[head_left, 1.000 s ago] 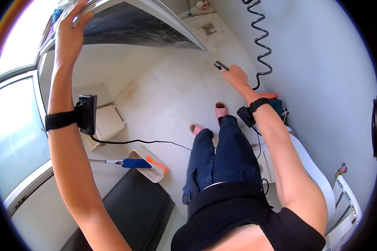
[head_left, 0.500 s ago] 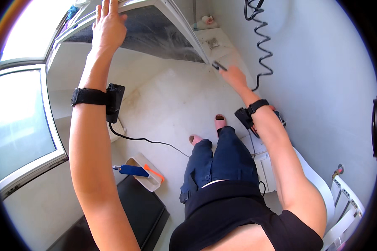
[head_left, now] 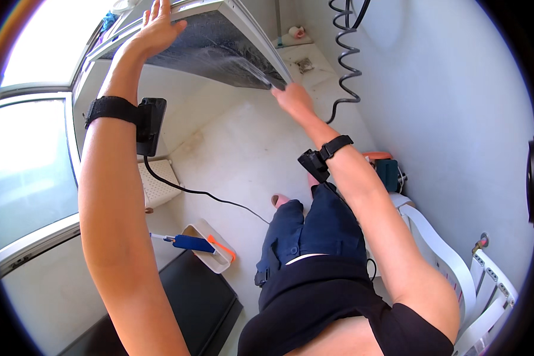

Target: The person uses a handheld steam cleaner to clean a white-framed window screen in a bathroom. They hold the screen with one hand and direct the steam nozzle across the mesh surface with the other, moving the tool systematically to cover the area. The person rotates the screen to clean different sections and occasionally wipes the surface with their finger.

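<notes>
A window screen [head_left: 207, 47] with a white frame and dark, wet-looking mesh stands tilted at the upper left. Against its upper frame edge lies my left hand [head_left: 159, 31], open, fingers stretched out and thumb apart. Close to the screen's lower right corner, my right hand [head_left: 293, 99] is closed around a spray nozzle [head_left: 277, 89], mostly hidden by the fingers and blurred. A pale streak of water [head_left: 249, 66] runs from it across the mesh. The black coiled hose [head_left: 349, 56] hangs down beside the wall and passes behind my right forearm.
A pale bin [head_left: 210, 252] with a blue-and-orange tool lies lower left by a black box-like piece [head_left: 199, 291]. A white perforated basket [head_left: 159, 181] stands near my left forearm. White chair-like furniture [head_left: 433, 237] is at the right. A cable [head_left: 213, 197] hangs from my left wrist device.
My right hand has moved left and up, close to the screen, with the nozzle. A water streak now shows on the mesh. My left hand remains on the frame; the coiled hose has swung left.
</notes>
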